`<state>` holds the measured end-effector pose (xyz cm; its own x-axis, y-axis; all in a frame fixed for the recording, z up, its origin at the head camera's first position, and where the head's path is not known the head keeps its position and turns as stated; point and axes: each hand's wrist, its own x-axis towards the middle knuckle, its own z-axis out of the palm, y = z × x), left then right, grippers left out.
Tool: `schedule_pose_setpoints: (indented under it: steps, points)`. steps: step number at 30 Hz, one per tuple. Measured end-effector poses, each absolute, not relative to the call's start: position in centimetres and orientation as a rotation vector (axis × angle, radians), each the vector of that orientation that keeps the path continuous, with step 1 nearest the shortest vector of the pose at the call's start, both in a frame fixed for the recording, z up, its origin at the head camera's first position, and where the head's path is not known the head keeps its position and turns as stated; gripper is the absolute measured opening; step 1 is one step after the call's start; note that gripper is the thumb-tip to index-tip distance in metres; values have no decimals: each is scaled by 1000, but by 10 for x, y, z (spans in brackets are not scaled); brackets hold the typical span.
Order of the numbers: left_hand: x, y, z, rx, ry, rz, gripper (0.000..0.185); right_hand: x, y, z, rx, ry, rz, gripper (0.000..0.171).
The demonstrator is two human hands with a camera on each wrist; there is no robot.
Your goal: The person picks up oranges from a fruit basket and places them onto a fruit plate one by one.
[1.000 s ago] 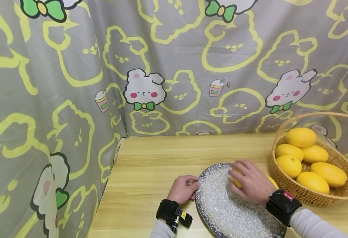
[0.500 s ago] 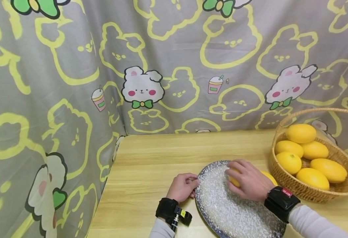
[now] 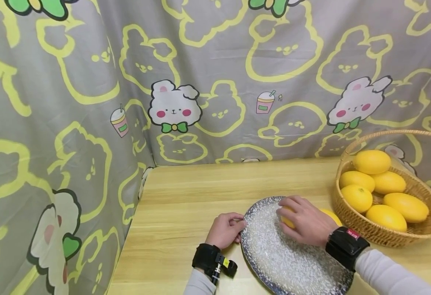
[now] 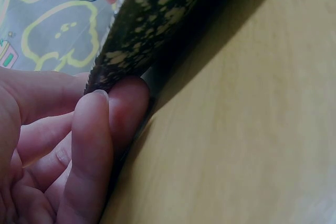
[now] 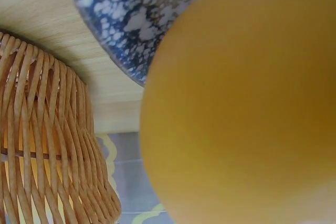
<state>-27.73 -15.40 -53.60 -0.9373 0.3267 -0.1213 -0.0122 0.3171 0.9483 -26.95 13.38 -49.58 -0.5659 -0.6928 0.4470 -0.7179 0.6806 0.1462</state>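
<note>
A blue-and-white speckled plate lies on the wooden table in the head view. My left hand pinches the plate's left rim between thumb and fingers. My right hand is curled over a yellow lemon that sits on the plate; the lemon fills the right wrist view. A second yellow fruit shows just behind that hand, at the plate's far right edge.
A wicker basket with several yellow lemons stands at the right, close to the plate; its woven wall shows in the right wrist view. A cartoon-print curtain hangs behind and to the left of the table.
Both hands keep their hold. The right hand and lemon have shifted slightly left on the plate, and the head view has tilted a little.
</note>
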Motion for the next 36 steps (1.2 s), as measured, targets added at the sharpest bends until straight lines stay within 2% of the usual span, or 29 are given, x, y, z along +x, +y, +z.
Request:
schedule_pose_setpoints:
  steps: [22,36]
  points:
    - [-277,-153,-534,289,2297,1670,33,-270,126,-495,1079,-2474,-47,22]
    - [-276,-154,-534,292,2281,1682,35,-271,128,-497,964,-2591,84,13]
